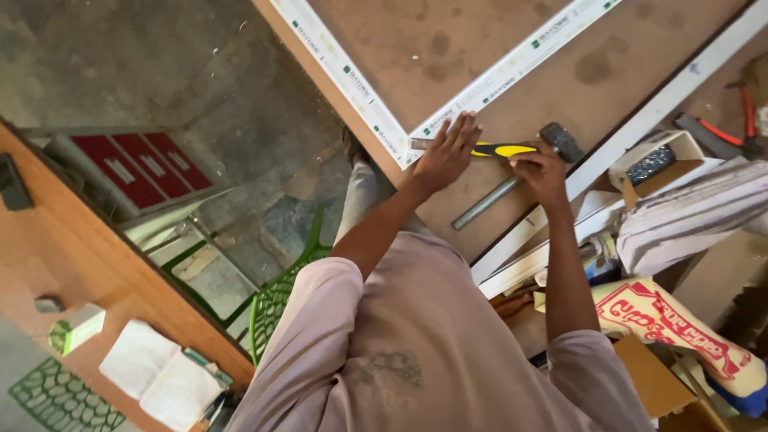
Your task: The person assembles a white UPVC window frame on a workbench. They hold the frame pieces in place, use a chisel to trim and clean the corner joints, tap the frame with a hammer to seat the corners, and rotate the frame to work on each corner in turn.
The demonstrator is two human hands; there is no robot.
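My left hand lies flat with fingers spread on the corner where two white frame strips meet on a brown board. Under its palm runs a yellow-handled chisel, with its grey blade tip sticking out at the strips' corner. My right hand grips a hammer just below its dark head. The hammer's grey metal handle slants down to the left. The hammer head sits at the end of the chisel's handle.
A small cardboard box of dark screws and orange-handled pliers lie at right. A printed sack, more white strips and a striped cloth sit lower right. A green chair and a wooden table with papers stand at left.
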